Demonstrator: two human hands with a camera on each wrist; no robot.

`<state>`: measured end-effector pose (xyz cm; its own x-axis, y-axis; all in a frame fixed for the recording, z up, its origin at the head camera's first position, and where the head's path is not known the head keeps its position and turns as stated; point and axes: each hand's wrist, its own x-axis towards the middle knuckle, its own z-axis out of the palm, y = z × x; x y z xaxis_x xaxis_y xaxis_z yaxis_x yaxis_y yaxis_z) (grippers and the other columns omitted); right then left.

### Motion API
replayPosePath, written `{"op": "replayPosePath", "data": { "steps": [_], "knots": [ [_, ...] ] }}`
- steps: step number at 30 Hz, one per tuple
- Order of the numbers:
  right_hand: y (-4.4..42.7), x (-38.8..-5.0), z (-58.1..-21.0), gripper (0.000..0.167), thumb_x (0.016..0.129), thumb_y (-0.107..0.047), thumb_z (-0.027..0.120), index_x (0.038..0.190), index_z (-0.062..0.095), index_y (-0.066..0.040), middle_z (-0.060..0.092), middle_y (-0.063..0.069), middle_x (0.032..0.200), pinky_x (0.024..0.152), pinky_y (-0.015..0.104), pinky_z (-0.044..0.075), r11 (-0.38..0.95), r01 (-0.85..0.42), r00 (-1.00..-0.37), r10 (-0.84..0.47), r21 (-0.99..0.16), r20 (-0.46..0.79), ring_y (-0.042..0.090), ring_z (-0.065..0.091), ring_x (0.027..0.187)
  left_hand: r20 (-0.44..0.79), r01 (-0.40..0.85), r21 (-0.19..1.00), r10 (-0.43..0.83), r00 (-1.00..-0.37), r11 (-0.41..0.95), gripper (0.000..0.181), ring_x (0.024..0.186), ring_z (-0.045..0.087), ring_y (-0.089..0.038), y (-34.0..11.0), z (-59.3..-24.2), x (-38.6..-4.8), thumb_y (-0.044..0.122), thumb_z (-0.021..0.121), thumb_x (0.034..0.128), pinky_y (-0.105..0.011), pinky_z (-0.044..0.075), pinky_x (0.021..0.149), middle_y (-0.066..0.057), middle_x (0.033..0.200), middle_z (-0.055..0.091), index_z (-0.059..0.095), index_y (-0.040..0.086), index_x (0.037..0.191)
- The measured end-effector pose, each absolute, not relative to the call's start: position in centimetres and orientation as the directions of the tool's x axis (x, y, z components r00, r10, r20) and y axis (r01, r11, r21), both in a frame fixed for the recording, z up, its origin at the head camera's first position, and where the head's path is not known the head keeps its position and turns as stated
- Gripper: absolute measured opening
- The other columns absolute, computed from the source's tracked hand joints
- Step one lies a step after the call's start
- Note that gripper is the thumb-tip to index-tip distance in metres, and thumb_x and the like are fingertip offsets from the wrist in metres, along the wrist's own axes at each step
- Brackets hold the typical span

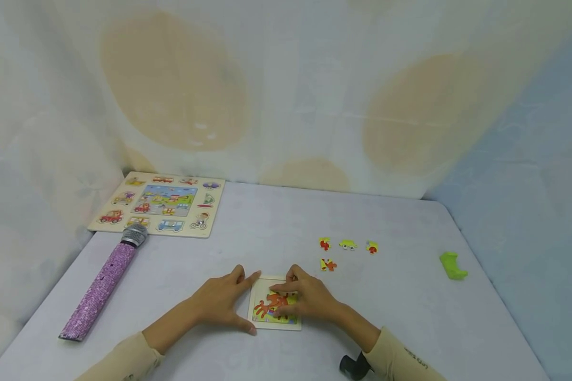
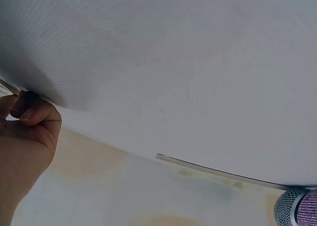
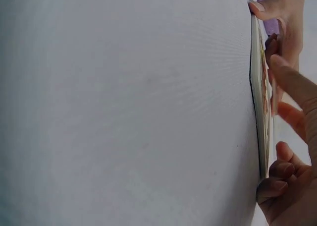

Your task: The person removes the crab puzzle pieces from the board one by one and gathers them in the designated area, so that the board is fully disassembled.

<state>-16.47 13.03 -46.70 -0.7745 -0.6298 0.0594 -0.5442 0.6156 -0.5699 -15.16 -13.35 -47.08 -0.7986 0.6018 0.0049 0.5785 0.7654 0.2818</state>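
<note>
A small square puzzle board (image 1: 277, 326) with a pale frame and an orange animal picture lies near the table's front. My left hand (image 1: 221, 300) rests at its left side, index finger and thumb spread to the two left corners; in the left wrist view its other fingers are curled. Over the picture, my right hand (image 1: 312, 297) pinches a thin puzzle piece (image 3: 275, 98) between thumb and index finger, slightly above the board. Much of the piece's face is hidden by the fingers. Beyond the right hand lie several loose puzzle pieces, one of them yellow-green (image 1: 348, 244).
At the back left lies a large vehicle puzzle board (image 1: 205, 225). A microphone with a purple glittery handle (image 1: 100, 286) leans its head against that board's front edge. On the far right is a green object (image 1: 452, 265), and a black item (image 1: 354, 367) sits by the right sleeve.
</note>
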Motion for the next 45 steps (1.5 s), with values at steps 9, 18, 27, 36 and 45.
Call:
{"op": "replayPosePath", "data": {
  "steps": [9,18,27,36,45],
  "knots": [
    [13.9,-16.5,-46.6,0.055,0.072,-0.043,0.087,0.121,0.073,-0.024,0.038,-0.007,0.096,0.068,0.019,0.034,0.561,-0.496,-0.799,-0.594,-0.663,0.095,0.008,0.038,0.085,-0.011,0.562,0.29,0.59,-0.807,0.775,0.118,0.072,0.039,-0.006,-13.3,-47.2,-15.1,0.088,0.066,0.0586,-0.02,0.034,0.055,0.005,0.104,0.038,0.044,0.018,0.15],
    [17.0,-17.4,-46.5,0.052,0.072,-0.042,0.087,0.12,0.074,-0.027,0.037,-0.007,0.095,0.07,0.022,0.035,0.635,-0.441,-0.849,-0.523,-0.635,0.067,0.01,0.039,0.086,-0.021,0.548,0.302,0.58,-0.814,0.78,0.118,0.073,0.04,-0.006,-13.5,-47.2,-15.1,0.088,0.066,0.0584,-0.02,0.033,0.055,0.005,0.104,0.037,0.044,0.018,0.15],
    [21.7,-19.1,-45.8,0.051,0.072,-0.036,0.088,0.118,0.075,-0.022,0.04,-0.002,0.095,0.067,0.022,0.035,0.7,-0.385,-0.906,-0.412,-0.601,0.101,0.018,0.043,0.087,-0.027,0.55,0.281,0.579,-0.815,0.787,0.119,0.073,0.04,-0.005,-13.6,-47.4,-15.1,0.09,0.064,0.0571,-0.019,0.033,0.055,0.006,0.104,0.036,0.043,0.02,0.151],
    [26.4,-20.8,-45.9,0.054,0.071,-0.034,0.088,0.121,0.074,-0.017,0.039,0.003,0.094,0.066,0.025,0.032,0.75,-0.298,-0.947,-0.308,-0.591,0.087,0.02,0.041,0.085,-0.025,0.55,0.29,0.581,-0.814,0.783,0.119,0.073,0.04,-0.005,-13.5,-47.3,-15.2,0.089,0.065,0.0575,-0.019,0.033,0.055,0.006,0.103,0.036,0.043,0.02,0.151],
    [28.6,-21.7,-46.6,0.055,0.073,-0.034,0.087,0.122,0.072,-0.014,0.04,0.004,0.091,0.069,0.027,0.033,0.794,-0.25,-0.965,-0.248,-0.554,0.079,0.017,0.038,0.083,-0.009,0.555,0.291,0.583,-0.813,0.779,0.118,0.073,0.04,-0.005,-13.4,-47.3,-15.1,0.089,0.066,0.0579,-0.019,0.033,0.055,0.006,0.103,0.036,0.043,0.02,0.151]
  ]
}}
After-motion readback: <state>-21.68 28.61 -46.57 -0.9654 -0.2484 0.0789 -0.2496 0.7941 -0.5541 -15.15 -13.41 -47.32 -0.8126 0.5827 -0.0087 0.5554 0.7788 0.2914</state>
